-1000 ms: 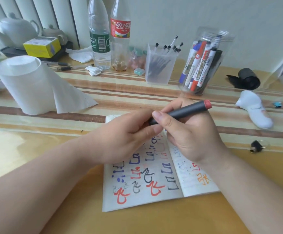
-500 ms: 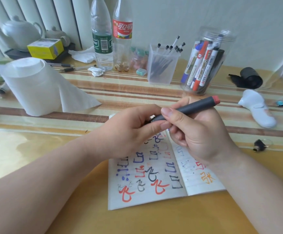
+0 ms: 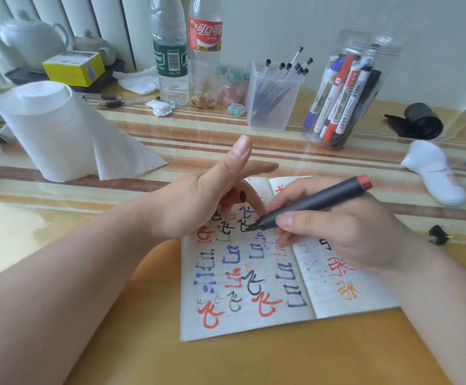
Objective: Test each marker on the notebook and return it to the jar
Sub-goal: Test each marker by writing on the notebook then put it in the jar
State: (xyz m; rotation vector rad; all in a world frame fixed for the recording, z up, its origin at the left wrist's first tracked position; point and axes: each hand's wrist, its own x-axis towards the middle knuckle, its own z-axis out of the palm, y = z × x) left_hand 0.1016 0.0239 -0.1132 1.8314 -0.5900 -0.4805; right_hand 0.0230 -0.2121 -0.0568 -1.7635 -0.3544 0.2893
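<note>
An open notebook point(image 3: 254, 326) covered with red, blue, black and orange marks lies on the table in front of me. My right hand point(image 3: 345, 237) grips a dark grey marker point(image 3: 312, 204) with a red end. Its bare tip touches the upper part of the left page. My left hand point(image 3: 198, 201) rests on the notebook's top left corner and holds the red cap point(image 3: 233, 198) in its lower fingers, with thumb and forefinger stretched out. The clear plastic jar point(image 3: 365, 51) stands at the back right and holds several markers.
A paper towel roll point(image 3: 51, 129) stands at the left. Two plastic bottles point(image 3: 170, 56) and a translucent pen holder point(image 3: 273, 104) line the back. A white device point(image 3: 434, 176), a black roll point(image 3: 423, 122) and a small black clip point(image 3: 437, 234) lie at the right.
The cap has come off the marker and stays in my left hand, which moved left. My right hand lowered the marker tip onto the page.
</note>
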